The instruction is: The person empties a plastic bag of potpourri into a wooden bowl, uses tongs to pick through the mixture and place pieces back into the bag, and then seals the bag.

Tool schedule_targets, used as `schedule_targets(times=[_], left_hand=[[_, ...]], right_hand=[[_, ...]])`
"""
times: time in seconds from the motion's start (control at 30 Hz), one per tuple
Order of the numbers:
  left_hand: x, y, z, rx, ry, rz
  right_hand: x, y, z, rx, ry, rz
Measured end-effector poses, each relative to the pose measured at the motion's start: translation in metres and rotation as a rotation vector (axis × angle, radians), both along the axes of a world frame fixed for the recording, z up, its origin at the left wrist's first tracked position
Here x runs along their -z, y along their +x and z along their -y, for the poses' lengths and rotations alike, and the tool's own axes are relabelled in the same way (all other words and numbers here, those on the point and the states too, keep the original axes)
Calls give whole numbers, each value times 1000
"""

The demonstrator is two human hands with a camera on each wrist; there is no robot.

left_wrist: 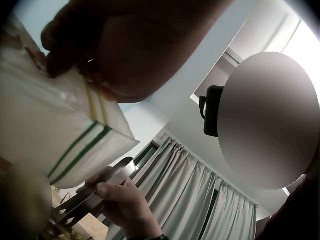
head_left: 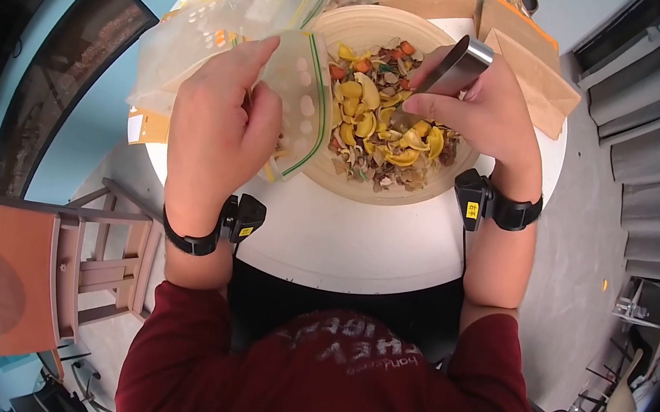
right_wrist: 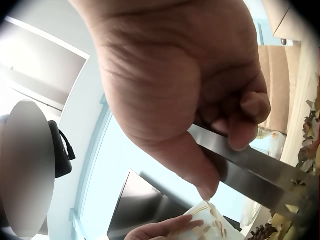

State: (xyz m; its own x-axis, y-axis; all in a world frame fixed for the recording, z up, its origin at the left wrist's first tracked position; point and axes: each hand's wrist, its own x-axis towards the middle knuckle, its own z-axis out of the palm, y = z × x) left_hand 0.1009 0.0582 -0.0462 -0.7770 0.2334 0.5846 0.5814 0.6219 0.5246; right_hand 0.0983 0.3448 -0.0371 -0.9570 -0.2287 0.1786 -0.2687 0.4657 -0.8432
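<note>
My left hand grips a clear zip bag with a green-and-yellow seal line, beside the left rim of a round, pale wooden tray. In the left wrist view the bag hangs below the curled fingers, its seal edge toward the right. My right hand holds metal tongs over the tray, thumb on one arm and fingers on the other. Their tips reach down among a dried mix of yellow curled pieces, orange bits and brown flakes. Right wrist view: the tongs slant down toward the mix.
More clear zip bags lie behind my left hand, one holding orange pieces. Brown paper bags stand at the back right of the white table. A wooden chair is on the left, grey curtains on the right.
</note>
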Motion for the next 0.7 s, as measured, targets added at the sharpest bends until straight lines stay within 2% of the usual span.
schedule_targets(times=[0.2, 0.3, 0.4, 0.53, 0.63, 0.7], left_hand=[[-3, 1, 0, -8, -33, -19], [-3, -1, 2, 1, -39, -49], [0, -2, 3, 3, -25, -53], [1, -1, 3, 11, 3, -41], [2, -4, 6, 15, 26, -52], [2, -4, 8, 0, 29, -51]], right_hand=[[9, -6, -6, 40, -17, -166], [4, -3, -5, 87, -157, -96], [-5, 3, 1, 122, -284, -131], [0, 10, 25, 55, -640, -143], [0, 12, 33, 84, -425, -238], [1, 4, 25, 195, -402, -237]])
